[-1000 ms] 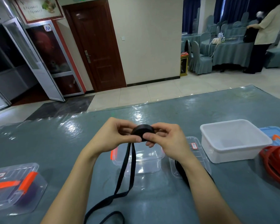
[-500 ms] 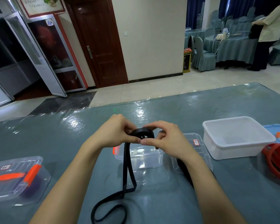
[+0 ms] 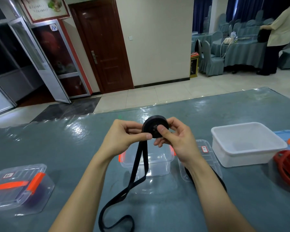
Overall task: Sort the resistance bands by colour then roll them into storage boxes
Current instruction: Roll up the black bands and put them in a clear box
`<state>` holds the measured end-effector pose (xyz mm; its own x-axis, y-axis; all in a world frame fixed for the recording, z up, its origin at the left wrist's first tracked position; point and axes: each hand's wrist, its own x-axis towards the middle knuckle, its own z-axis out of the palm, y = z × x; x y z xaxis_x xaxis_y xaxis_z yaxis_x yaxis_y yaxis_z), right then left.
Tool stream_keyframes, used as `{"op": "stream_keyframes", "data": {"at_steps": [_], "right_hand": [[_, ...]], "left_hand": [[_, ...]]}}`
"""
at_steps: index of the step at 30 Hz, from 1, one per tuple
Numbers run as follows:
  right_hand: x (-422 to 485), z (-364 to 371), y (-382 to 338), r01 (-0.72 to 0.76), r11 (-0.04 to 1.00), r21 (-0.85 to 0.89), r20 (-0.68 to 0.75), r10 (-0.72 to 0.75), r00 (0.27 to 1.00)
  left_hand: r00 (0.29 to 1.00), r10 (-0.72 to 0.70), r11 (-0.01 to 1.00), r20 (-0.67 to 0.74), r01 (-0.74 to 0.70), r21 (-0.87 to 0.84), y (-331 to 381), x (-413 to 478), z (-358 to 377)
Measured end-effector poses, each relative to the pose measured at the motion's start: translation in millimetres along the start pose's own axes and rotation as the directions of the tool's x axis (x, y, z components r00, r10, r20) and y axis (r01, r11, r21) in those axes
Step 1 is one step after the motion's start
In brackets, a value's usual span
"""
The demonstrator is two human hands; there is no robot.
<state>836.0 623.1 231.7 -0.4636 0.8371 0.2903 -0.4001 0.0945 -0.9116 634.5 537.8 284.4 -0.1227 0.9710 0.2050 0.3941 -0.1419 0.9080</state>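
— Fingers (image 3: 164, 131) of my right hand (image 3: 177, 139) and left hand (image 3: 124, 136) pinch the black band (image 3: 153, 127), partly coiled above the clear box (image 3: 157, 166); its tail hangs to the table (image 3: 74, 148).
— What's left?
— I'd say finishing this roll, then the red bands (image 3: 288, 163); the closed box (image 3: 18, 186) looks filled

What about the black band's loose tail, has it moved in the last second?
Yes. The band's tail was drawn up: its bend now overlaps the clear box's front wall, earlier below it.
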Motion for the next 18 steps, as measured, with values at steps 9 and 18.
{"op": "stream_keyframes", "data": {"at_steps": [9, 18], "right_hand": [[-4, -9, -4, -0.039, 0.855, -0.518, 0.104, 0.108, 0.989], [4, 6, 1, 0.117, 0.583, -0.804, 0.215, 0.102, 0.971]], "left_hand": [[0.993, -0.034, 0.872, 0.109, -0.024, 0.488, 12, 6, -23], [0.954, -0.143, 0.547, 0.262, -0.144, 0.824, 41, 19, -15]]}}
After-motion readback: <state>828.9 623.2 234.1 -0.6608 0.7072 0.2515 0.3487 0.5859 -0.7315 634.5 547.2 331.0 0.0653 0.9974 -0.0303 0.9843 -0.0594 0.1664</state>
